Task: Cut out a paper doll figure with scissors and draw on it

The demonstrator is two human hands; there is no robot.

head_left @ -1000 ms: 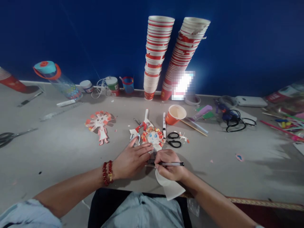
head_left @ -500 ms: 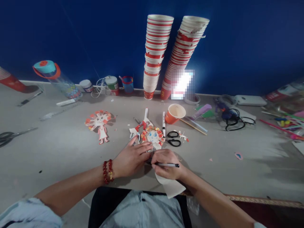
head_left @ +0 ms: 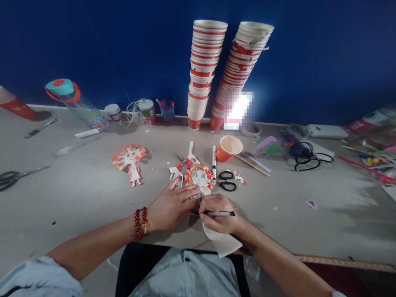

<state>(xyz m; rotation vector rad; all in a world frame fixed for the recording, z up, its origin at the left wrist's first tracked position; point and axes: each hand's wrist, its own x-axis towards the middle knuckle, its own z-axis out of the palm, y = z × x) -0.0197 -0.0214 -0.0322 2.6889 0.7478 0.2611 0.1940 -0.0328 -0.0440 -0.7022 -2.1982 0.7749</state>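
Note:
My right hand point(head_left: 219, 212) is closed around a pen point(head_left: 222, 213), its capped-looking end pointing right and its tip hidden by my fingers. Below that hand lies a strip of white paper point(head_left: 223, 244). Flat with fingers stretched out, my left hand point(head_left: 173, 206) rests against the lower part of a paper doll point(head_left: 199, 178). The doll has a white face with blue drawn eyes and a red-and-yellow fringe around it. Just right of it are black-handled scissors point(head_left: 227, 187) and a white marker point(head_left: 214, 159). A finished-looking paper doll point(head_left: 134, 173) in a white dress lies to the left.
Two tall stacks of paper cups point(head_left: 202, 82) stand against the blue wall, and a single orange cup point(head_left: 229, 148) stands before them. At left are a water bottle point(head_left: 81, 107) and more scissors point(head_left: 18, 177). A glue gun point(head_left: 295, 148) with a black cord lies right.
The right hand and pen have shifted very slightly to the right; the whole view has drifted a little the same way. The left hand stays in place on the doll.

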